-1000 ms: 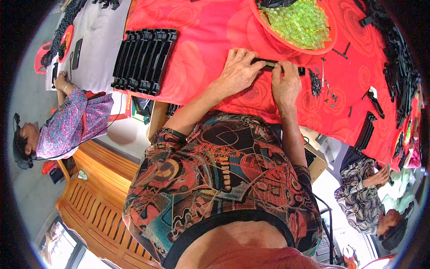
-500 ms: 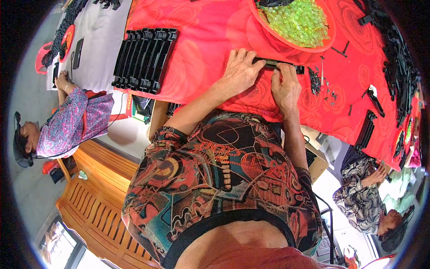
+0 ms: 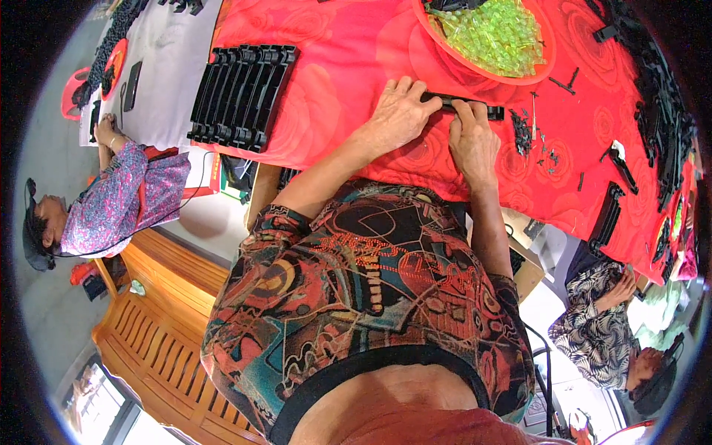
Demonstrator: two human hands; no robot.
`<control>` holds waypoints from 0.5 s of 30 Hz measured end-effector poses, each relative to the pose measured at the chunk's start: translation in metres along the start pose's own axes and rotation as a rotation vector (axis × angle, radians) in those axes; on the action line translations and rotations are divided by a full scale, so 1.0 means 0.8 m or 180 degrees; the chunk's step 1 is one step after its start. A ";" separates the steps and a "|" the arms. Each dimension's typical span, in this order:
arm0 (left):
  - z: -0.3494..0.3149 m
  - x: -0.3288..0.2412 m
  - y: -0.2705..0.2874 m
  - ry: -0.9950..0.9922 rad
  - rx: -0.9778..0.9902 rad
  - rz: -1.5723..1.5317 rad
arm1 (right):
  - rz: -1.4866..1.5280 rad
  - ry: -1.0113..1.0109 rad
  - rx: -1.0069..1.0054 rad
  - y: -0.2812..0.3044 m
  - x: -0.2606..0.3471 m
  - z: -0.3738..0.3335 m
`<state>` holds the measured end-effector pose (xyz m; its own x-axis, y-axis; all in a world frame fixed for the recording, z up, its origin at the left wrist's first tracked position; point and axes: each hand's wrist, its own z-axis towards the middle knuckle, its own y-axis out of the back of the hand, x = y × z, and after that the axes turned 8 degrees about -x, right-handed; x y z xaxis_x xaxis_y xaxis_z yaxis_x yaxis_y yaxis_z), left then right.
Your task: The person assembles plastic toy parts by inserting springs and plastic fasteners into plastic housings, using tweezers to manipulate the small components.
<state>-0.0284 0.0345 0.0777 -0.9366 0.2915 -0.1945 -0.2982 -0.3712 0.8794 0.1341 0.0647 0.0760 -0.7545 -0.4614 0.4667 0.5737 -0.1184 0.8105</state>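
A long black plastic strip (image 3: pixel 495 113) lies crosswise on the red cloth in front of me. My left hand (image 3: pixel 400 115) is closed on its left end, thumb along the near side and fingers over the far side. On its right part, my right hand (image 3: pixel 475 144) presses with bent fingers, the thumb at the near edge. Much of the strip's left end is hidden under my fingers. To the left, several similar black plastic strips (image 3: pixel 241 96) lie side by side in a row.
An orange-red basin (image 3: pixel 550 55) of small yellow-green clear pieces (image 3: pixel 497 37) stands beyond my hands. Small black bits (image 3: pixel 522 133) and a thin tool (image 3: pixel 534 115) lie to the right, near heaped black parts (image 3: pixel 656 126). Co-workers sit at left and right; a wooden bench (image 3: pixel 167 334) stands behind left.
My right fingers have shifted slightly left along the strip and bend more over its top. My left hand stays nearly where it was.
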 end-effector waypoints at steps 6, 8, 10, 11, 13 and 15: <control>0.002 0.003 -0.001 -0.0024 -0.0087 -0.0132 | -0.0027 -0.0022 0.0194 0.005 0.002 0.002; 0.003 0.004 -0.003 -0.0021 -0.0087 -0.0154 | -0.0012 -0.0019 0.0209 0.004 0.003 0.002; 0.002 0.004 -0.007 -0.0044 -0.0153 -0.0096 | 0.0004 -0.0016 0.0221 0.002 0.001 0.002; 0.003 0.005 -0.007 -0.0049 -0.0154 -0.0102 | -0.0007 0.0107 0.0188 -0.001 -0.001 0.002; 0.003 0.006 -0.006 -0.0112 -0.0098 -0.0115 | -0.0021 0.0227 0.0153 -0.002 -0.004 0.004; 0.005 0.008 -0.006 -0.0138 -0.0074 -0.0137 | -0.0046 0.0235 0.0274 -0.002 -0.005 0.007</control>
<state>-0.0324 0.0417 0.0737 -0.9142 0.3452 -0.2124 -0.3425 -0.3778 0.8602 0.1345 0.0715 0.0751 -0.7351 -0.5242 0.4299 0.5310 -0.0510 0.8458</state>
